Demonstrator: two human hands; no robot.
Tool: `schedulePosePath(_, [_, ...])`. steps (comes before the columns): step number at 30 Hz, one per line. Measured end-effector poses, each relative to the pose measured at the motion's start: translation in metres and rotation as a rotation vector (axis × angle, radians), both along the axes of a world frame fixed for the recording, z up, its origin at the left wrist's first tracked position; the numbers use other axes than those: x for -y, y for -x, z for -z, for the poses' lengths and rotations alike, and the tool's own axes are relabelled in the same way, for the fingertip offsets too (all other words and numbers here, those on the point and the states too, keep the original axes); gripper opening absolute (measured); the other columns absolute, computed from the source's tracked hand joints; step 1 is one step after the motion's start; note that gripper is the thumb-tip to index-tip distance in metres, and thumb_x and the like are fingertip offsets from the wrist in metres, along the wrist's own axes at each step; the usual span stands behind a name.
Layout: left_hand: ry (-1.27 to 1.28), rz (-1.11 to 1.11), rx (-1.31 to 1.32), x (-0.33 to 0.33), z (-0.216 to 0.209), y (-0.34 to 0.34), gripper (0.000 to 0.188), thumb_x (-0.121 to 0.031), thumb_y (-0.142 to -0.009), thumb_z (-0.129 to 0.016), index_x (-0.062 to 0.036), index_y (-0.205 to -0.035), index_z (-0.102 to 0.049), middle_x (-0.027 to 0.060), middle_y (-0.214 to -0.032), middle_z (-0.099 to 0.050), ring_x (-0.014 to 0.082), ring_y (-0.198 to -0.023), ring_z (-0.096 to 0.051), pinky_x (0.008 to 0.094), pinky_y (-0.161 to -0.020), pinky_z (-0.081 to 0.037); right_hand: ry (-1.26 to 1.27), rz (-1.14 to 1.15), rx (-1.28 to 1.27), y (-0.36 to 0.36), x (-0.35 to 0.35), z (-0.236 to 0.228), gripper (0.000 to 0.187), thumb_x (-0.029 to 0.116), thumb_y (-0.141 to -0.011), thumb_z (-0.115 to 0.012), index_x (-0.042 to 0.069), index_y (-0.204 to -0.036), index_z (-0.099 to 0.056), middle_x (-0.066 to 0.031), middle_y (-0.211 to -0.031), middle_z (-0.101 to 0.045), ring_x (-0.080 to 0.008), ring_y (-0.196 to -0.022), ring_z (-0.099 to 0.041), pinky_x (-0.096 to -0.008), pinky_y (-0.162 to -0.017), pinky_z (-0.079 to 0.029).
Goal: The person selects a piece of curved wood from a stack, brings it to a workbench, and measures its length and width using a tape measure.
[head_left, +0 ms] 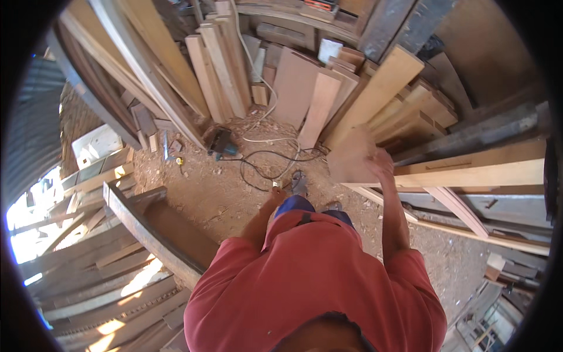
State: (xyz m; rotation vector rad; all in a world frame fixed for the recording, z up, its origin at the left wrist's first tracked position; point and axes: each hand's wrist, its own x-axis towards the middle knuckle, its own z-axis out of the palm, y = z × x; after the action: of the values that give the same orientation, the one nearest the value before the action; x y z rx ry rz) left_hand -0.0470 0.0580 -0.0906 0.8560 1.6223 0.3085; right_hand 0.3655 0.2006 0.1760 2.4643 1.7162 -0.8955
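My right hand (381, 164) is closed on the edge of a flat wooden board (350, 161), which stands tilted in front of the stacked planks. Low in front of my body, my left hand (278, 193) is closed, with a small pale piece (275, 184) showing at its fingertips. That piece is too small to name; the cords run close by it. A black cord (249, 176) lies looped on the floor just beyond this hand. Farther off to the left rests a blue and black power tool (223, 144).
Upright planks (220, 70) lean along the far side, with a wide board (295, 88) among them. A long beam (469, 170) crosses at the right. On the left stands a curved-looking timber (146, 232). A yellow tape measure (179, 161) lies on the shavings-covered floor (199, 202).
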Motion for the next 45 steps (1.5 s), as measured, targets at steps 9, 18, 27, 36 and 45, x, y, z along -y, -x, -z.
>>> schedulePosePath(9, [0.068,-0.074,0.229,0.003,0.031,0.021,0.018,-0.019,-0.083,-0.068,-0.0088,-0.072,-0.058,0.0046,-0.064,-0.055,0.0143,-0.05,-0.052,0.0302,-0.039,-0.038,-0.029,-0.118,-0.065,0.05,-0.011,0.011,0.039,0.024,-0.072,-0.063,0.001,-0.103,-0.069,-0.0249,-0.102,-0.068,-0.0405,-0.101,-0.064,-0.045,-0.09,-0.051])
schedulePosePath(18, [0.143,0.004,-0.072,0.007,0.007,0.053,0.022,-0.026,-0.085,-0.064,-0.0096,-0.071,-0.059,0.0053,-0.062,-0.057,0.0169,-0.051,-0.055,0.0334,-0.042,-0.041,-0.116,-0.334,-0.101,0.046,-0.026,0.008,0.035,0.024,-0.072,-0.068,0.002,-0.099,-0.066,-0.0219,-0.1,-0.068,-0.0407,-0.097,-0.064,-0.0459,-0.088,-0.051])
schedulePosePath(27, [0.228,-0.145,0.159,-0.02,-0.034,0.072,0.027,-0.023,-0.09,-0.061,-0.0128,-0.068,-0.05,0.0002,-0.06,-0.048,0.0116,-0.044,-0.044,0.027,-0.037,-0.029,-0.251,-0.188,0.322,0.019,-0.112,0.011,0.032,0.01,-0.076,-0.064,0.007,-0.108,-0.064,-0.0174,-0.107,-0.067,-0.0393,-0.103,-0.064,-0.0498,-0.09,-0.05])
schedulePosePath(36, [0.223,-0.147,0.122,-0.037,-0.058,0.068,0.03,-0.022,-0.091,-0.055,-0.0148,-0.064,-0.046,-0.002,-0.055,-0.041,0.0097,-0.041,-0.04,0.0265,-0.036,-0.024,-0.619,-0.244,0.187,0.032,-0.128,0.046,0.046,0.009,-0.079,-0.063,0.002,-0.124,-0.057,-0.0203,-0.122,-0.06,-0.0421,-0.104,-0.06,-0.0483,-0.092,-0.05])
schedulePosePath(45, [0.223,-0.065,0.032,-0.033,-0.052,0.065,0.028,-0.022,-0.09,-0.055,-0.0134,-0.063,-0.052,-0.0005,-0.054,-0.045,0.0109,-0.039,-0.041,0.0281,-0.035,-0.027,-0.4,-0.366,-0.261,0.075,0.021,0.172,0.017,0.015,-0.08,-0.056,-0.002,-0.084,-0.058,-0.0289,-0.088,-0.061,-0.0465,-0.086,-0.06,-0.0532,-0.074,-0.048])
